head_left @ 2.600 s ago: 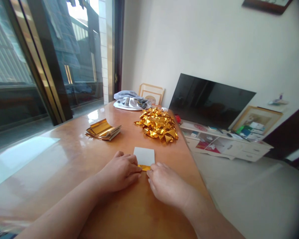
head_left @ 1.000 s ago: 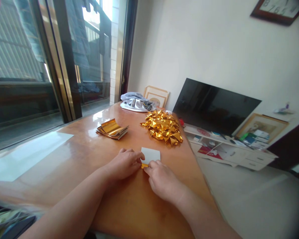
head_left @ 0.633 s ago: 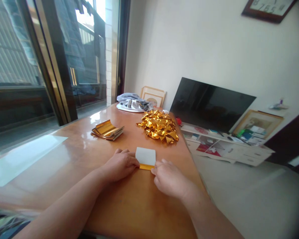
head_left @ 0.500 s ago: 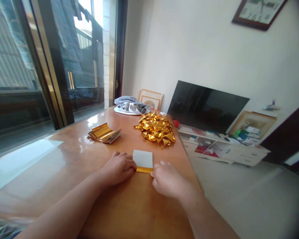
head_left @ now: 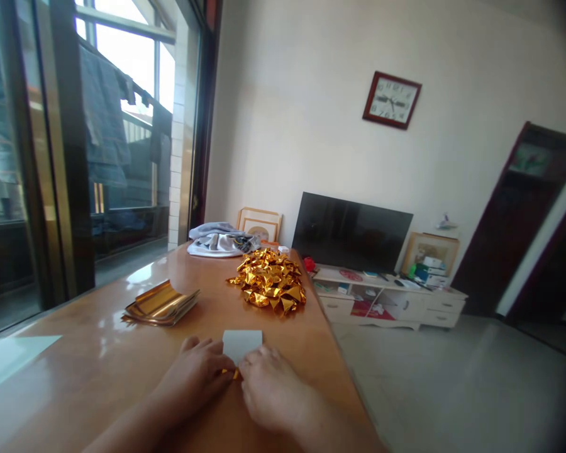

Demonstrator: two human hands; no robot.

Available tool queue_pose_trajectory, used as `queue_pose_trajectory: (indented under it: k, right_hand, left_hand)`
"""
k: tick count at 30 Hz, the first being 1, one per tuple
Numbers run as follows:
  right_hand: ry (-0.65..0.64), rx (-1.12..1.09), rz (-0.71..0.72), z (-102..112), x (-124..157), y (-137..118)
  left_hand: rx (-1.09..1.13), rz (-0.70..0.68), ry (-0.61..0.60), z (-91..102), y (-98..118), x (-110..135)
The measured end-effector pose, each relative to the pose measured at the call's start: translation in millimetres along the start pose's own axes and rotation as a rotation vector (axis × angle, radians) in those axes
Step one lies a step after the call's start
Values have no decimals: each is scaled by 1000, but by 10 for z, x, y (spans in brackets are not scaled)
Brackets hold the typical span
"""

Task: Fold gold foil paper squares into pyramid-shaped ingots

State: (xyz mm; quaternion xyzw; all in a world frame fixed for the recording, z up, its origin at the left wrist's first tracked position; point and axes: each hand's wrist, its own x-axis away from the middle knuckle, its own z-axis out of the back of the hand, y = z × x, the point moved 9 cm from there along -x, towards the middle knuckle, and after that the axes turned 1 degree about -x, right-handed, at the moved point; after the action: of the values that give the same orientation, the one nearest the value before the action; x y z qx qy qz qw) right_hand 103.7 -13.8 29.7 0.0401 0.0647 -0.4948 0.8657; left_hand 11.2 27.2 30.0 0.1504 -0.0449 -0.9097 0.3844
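Gold foil [head_left: 233, 374] shows only as a narrow sliver at the lower edge of a white rectangular card [head_left: 242, 345], which lies flat on the glossy orange-brown wooden tabletop [head_left: 89, 340] between the person's two bare hands. The left hand [head_left: 191, 377] sits at the card's lower left corner and the right hand [head_left: 273, 390] at its lower right, nearly meeting over the foil. The fingers [head_left: 259, 358] of each hand lie close together, but whether they pinch the foil or only rest on it is hidden. Ahead of the hands lies a loose heap of crumpled gold foil pieces [head_left: 268, 283], and to its left a flat stack of gold foil sheets [head_left: 160, 305] with curled edges. Farther along the tabletop sits a bundle of grey and white cloth [head_left: 219, 245]. A black flat-screen television [head_left: 351, 233] stands on a low white cabinet [head_left: 387, 305], below and to the side of a dark wooden wall clock [head_left: 391, 99].
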Motion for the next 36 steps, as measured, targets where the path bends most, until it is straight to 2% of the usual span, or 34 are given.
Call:
queue_pose_trajectory:
  k: [3, 5, 10, 15, 17, 21, 27, 32, 36]
  right_hand:
    - [-144, 59, -14, -115, 7, -7]
    - [-212, 85, -56, -108, 34, 46]
    - [-230, 87, -146, 53, 107, 180]
    - [-285, 87, -240, 86, 191, 334]
    - [-262, 69, -288, 104, 206, 435]
    - [-114, 38, -315, 179, 153, 584]
    - [-25, -136, -226, 81, 21, 496]
    - [-80, -171, -251, -107, -24, 499]
    - [-81, -305, -273, -190, -32, 585]
  left_hand:
    - [12, 9, -7, 11, 3, 1]
    - [18, 17, -12, 18, 1, 0]
    - [20, 15, -22, 30, 6, 1]
    - [31, 34, -17, 12, -31, 12]
    - [52, 22, 0, -4, -40, 16]
    - [57, 15, 29, -54, -79, 22]
    - [81, 4, 34, -63, -91, 27]
    - [112, 0, 29, -43, -70, 29]
    - [123, 7, 41, -86, -108, 31]
